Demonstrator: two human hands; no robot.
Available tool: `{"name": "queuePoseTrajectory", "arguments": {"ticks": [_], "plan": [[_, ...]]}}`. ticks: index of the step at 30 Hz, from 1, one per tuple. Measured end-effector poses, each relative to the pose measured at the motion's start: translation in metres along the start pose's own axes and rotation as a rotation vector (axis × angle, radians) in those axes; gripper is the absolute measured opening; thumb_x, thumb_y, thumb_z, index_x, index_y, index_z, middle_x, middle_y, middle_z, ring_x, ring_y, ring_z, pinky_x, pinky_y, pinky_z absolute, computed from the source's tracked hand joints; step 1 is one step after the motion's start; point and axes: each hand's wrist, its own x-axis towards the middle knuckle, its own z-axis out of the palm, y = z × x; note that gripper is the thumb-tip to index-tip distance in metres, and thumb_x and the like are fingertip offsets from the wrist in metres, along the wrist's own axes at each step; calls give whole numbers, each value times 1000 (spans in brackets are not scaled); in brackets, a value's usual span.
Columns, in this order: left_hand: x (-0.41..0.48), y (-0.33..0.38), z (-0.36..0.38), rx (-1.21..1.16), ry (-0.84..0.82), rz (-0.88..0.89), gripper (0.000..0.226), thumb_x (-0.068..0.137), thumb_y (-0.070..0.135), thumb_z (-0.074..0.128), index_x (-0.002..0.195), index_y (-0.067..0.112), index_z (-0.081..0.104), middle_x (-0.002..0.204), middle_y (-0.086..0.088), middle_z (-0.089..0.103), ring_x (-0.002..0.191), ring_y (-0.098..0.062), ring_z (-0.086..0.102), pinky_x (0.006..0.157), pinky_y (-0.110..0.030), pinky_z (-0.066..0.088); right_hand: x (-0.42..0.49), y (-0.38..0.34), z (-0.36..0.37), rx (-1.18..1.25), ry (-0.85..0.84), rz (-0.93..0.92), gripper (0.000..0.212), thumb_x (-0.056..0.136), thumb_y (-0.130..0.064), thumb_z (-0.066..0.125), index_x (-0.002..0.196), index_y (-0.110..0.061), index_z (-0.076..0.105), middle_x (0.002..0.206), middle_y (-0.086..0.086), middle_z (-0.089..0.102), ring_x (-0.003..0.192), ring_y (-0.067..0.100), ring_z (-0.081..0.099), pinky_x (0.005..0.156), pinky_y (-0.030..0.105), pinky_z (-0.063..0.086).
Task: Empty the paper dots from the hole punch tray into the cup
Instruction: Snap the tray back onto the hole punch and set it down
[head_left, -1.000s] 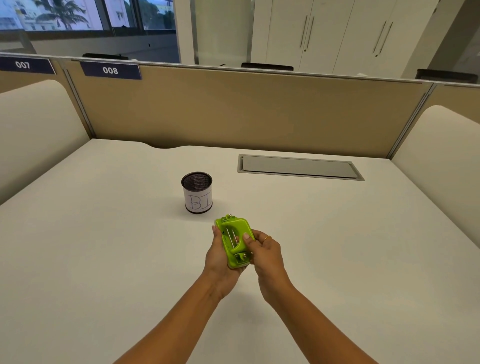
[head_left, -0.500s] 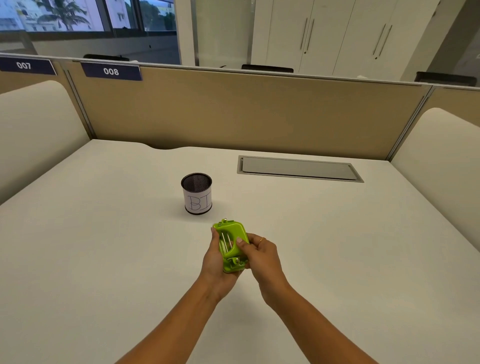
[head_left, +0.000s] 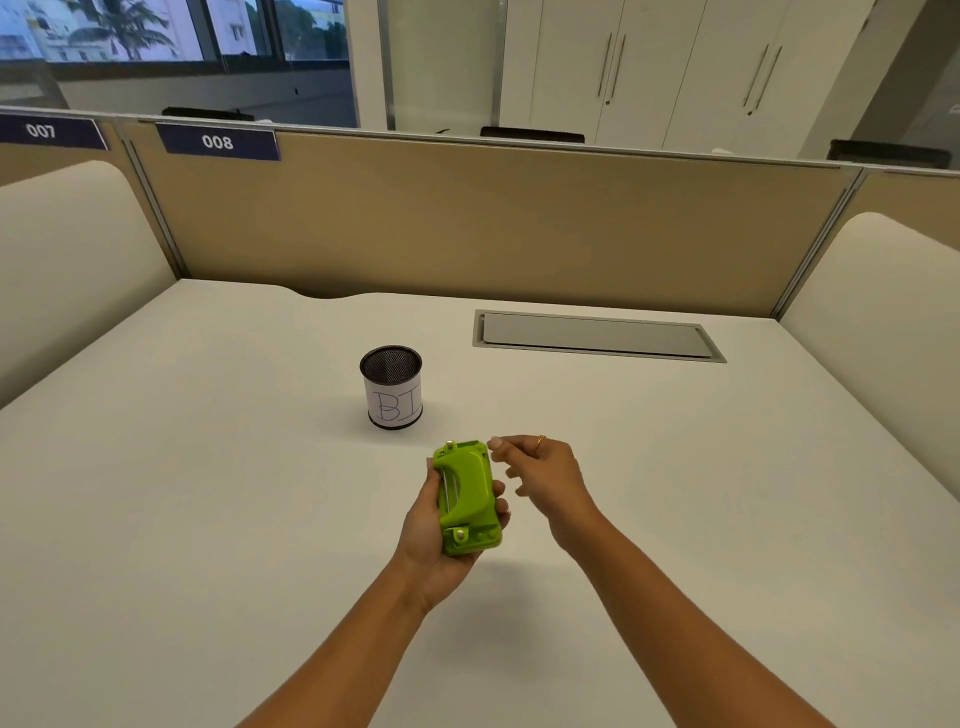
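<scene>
My left hand (head_left: 434, 530) grips a lime-green hole punch (head_left: 466, 496) from below, holding it on its side above the white desk (head_left: 208, 519). My right hand (head_left: 540, 475) hovers just right of the punch, off it, fingers loosely curled and apart, nothing visible in them. The cup (head_left: 391, 387), a black mesh cylinder with a white paper label reading "BI", stands upright on the desk a short way beyond and left of the punch. No paper dots can be made out.
A grey cable hatch (head_left: 597, 338) is set flush into the desk at the back right. Tan partition panels (head_left: 467, 218) close off the back, and cream side panels stand at left and right.
My right hand has let go of the punch and pulled away to the right. The left hand now holds the punch alone, slightly nearer to me.
</scene>
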Motion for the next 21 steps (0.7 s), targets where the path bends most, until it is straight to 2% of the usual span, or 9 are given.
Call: {"name": "queuePoseTrajectory", "arguments": {"ticks": [3,10,15,16,19,21], "plan": [[0,-1,0,8,-8,-21,54,91,53,35,102,9,63,72,-13,68,56,-23,65,60,-29,58,3,-2,3,14,-45,53,26,84,-30,63,98,-10,70,82,-3,65,71,9,55,57,20,44],[-1,-2,-3,29,-14,-38,54,91,53,34,104,9,62,73,-14,67,56,-24,64,60,-29,58,7,0,1,105,-103,150,31,84,-25,64,103,-2,69,75,-3,61,71,7,54,61,20,43],[0,-3,-3,62,-10,-30,54,91,53,33,102,9,64,73,-14,67,57,-24,64,59,-30,58,10,3,0,166,-94,205,29,83,-21,66,104,-1,69,78,-2,61,75,7,52,77,29,40],[0,-4,-3,69,-8,-27,55,91,53,32,102,9,64,73,-14,68,57,-25,65,59,-30,58,10,4,1,165,-90,207,29,83,-21,66,103,-1,69,78,-2,62,76,7,52,77,29,40],[0,-4,-4,74,-7,-25,54,92,53,32,103,10,63,72,-14,68,57,-24,65,60,-30,58,10,4,1,140,-84,197,27,83,-21,66,102,-2,69,79,-2,62,76,9,50,64,24,41],[0,-4,-4,77,-6,-25,54,92,52,32,103,10,63,72,-14,69,58,-24,65,60,-30,58,11,4,1,131,-79,188,26,83,-21,65,102,-2,70,80,-2,62,77,9,50,62,21,40]]}}
